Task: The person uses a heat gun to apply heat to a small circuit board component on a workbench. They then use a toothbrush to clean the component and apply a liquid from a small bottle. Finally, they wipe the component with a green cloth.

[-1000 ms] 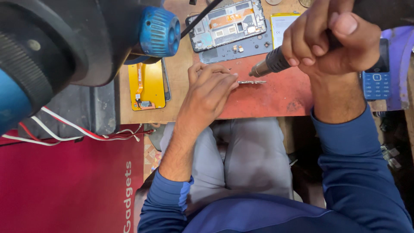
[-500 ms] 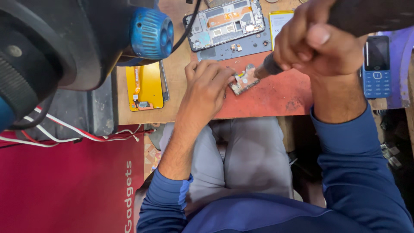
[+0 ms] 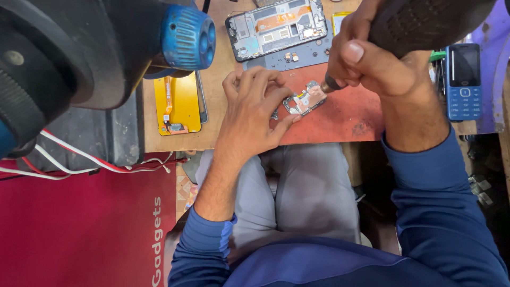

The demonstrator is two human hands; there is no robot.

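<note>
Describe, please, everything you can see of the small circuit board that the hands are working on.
The small circuit board is a narrow, irregular strip with silvery shields and tiny orange and dark parts. It lies flat, slanted, on the red mat. The left hand steadies its lower and left edges with its fingertips. The dark tool in the right hand meets its upper right end.

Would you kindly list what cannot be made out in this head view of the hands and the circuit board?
- Tool tip: hidden behind the right hand where it meets the circuit board.
- Board's left end: covered by the left hand; its parts are too small to tell.
- Tool's upper end: cut off by the top edge.
- Bench at left: blocked by a blurred black device.
</note>
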